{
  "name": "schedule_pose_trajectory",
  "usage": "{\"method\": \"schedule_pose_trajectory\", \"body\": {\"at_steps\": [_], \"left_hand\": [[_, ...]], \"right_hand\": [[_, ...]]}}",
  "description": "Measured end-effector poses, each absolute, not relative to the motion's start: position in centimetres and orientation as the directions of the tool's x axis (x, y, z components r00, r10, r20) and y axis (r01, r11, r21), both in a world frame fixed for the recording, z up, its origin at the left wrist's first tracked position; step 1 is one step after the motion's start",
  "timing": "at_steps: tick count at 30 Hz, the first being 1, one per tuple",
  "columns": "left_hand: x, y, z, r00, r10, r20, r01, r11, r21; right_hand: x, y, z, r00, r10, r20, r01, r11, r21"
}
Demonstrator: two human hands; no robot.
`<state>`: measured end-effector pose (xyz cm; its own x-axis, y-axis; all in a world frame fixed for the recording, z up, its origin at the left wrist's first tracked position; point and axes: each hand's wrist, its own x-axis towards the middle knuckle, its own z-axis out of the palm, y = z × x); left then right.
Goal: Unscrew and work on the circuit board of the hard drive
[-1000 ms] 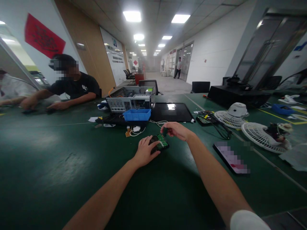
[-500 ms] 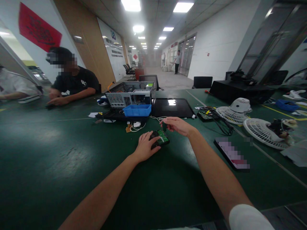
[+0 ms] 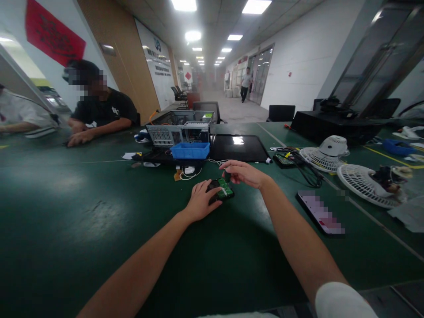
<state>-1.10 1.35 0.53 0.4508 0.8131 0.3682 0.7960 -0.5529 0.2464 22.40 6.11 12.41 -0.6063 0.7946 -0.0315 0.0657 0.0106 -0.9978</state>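
A hard drive (image 3: 225, 189) with its green circuit board facing up lies on the green table. My left hand (image 3: 202, 201) grips it from the left, fingers over the far edge and thumb along the near side. My right hand (image 3: 243, 173) is just above the drive's right end, its fingers closed round the dark handle of a small screwdriver (image 3: 227, 176). The screwdriver points down toward the board; its tip is too small to make out.
Beyond my hands stand an open computer case (image 3: 179, 129), a blue bin (image 3: 190, 151) and a black panel (image 3: 240, 148). At right lie a phone (image 3: 320, 214), a second circuit board with cables (image 3: 287, 160) and white fan parts (image 3: 323, 157). A co-worker (image 3: 102, 110) sits at far left.
My right hand has shifted slightly, its fingers curling differently round the screwdriver. My left hand and the hard drive have stayed put. A person in the far corridor has moved.
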Motion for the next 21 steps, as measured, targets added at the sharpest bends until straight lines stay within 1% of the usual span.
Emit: {"method": "schedule_pose_trajectory", "body": {"at_steps": [5,12,21], "left_hand": [[-1.0,1.2,0.9,0.454,0.817,0.354,0.798,-0.55,0.247],[-1.0,1.1,1.3,0.465,0.821,0.332,0.793,-0.553,0.256],[-1.0,1.1,1.4,0.462,0.827,0.322,0.795,-0.547,0.264]], "right_hand": [[22.6,6.3,12.4,-0.62,0.784,-0.026,0.079,0.029,-0.996],[22.9,7.1,11.9,-0.543,0.84,0.017,0.079,0.072,-0.994],[22.8,6.8,12.0,-0.571,0.82,-0.033,0.106,0.034,-0.994]]}}
